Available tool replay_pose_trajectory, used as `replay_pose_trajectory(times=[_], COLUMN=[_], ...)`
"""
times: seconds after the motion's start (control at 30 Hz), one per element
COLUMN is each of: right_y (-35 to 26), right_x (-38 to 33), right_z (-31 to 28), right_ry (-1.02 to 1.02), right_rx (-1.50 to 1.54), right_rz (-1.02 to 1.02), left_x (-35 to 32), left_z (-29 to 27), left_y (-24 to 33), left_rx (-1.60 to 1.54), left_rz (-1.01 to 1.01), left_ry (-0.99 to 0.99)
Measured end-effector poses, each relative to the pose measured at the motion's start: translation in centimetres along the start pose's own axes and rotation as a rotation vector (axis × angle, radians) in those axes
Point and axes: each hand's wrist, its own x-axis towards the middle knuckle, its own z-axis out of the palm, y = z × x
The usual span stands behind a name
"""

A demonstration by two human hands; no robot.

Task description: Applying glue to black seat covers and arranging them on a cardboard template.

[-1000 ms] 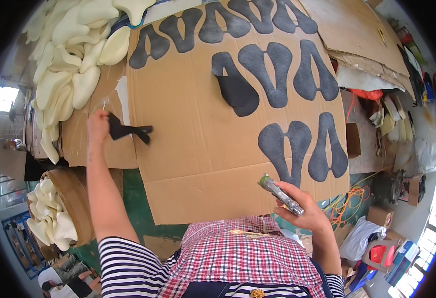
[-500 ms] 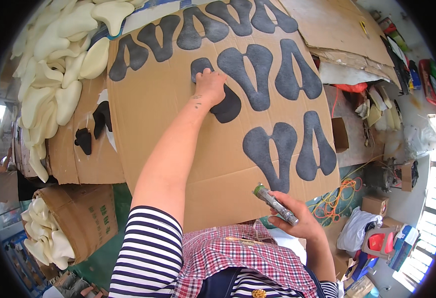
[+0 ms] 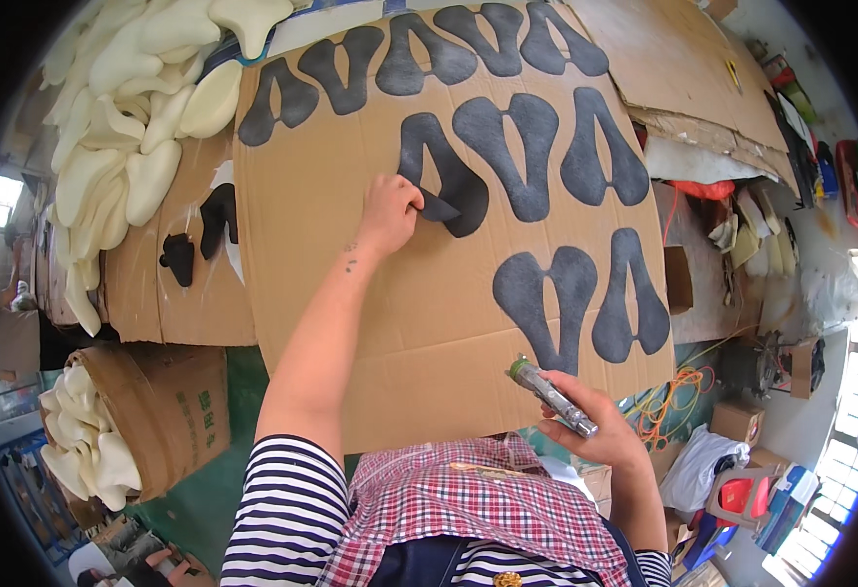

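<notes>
My left hand (image 3: 390,213) pinches the near left end of a black V-shaped sheet piece (image 3: 463,191). That end is folded up off the cardboard, while the rest of the piece lies flat. Low on the right, my right hand (image 3: 600,428) is closed around a grey, worn cylindrical tool (image 3: 558,399) with a green end, whose kind I cannot make out. The tool is held above the near edge of the large cardboard sheet (image 3: 311,215). More dark V-shaped pieces (image 3: 513,157) lie in rows beyond and to the right of my left hand.
Cream foam-like pads (image 3: 106,186) are heaped at the far left; more fill a cardboard box (image 3: 170,421) below. Small black pieces (image 3: 179,259) lie left of the sheet. Stacked cardboard (image 3: 683,68) is at the far right. Tangled orange cords (image 3: 678,401) lie on the floor.
My left hand has shifted from the middle of the black piece to its near left end and folded that end up. My right hand still holds the tool.
</notes>
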Motion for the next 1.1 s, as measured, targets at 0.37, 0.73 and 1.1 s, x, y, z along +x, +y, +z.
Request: replay_pose_trajectory(times=[0.37,0.73,1.1], right_y=[0.2,-3.7,-3.2], right_x=[-0.7,-2.4,-2.3], right_z=[0.0,-3.0,-2.8], right_ry=[0.043,0.204,0.261], right_rx=[-0.019,0.154,0.150], right_rz=[-0.049,-0.179,-0.203], left_x=[-1.5,-1.7,-0.4], left_z=[-1.0,3.9,2.9], left_y=[-2.1,4.2,3.7], left_rx=[-0.128,0.176,0.182], left_rz=[-0.084,-0.107,-0.328], left_ry=[0.060,-0.086,-0.048])
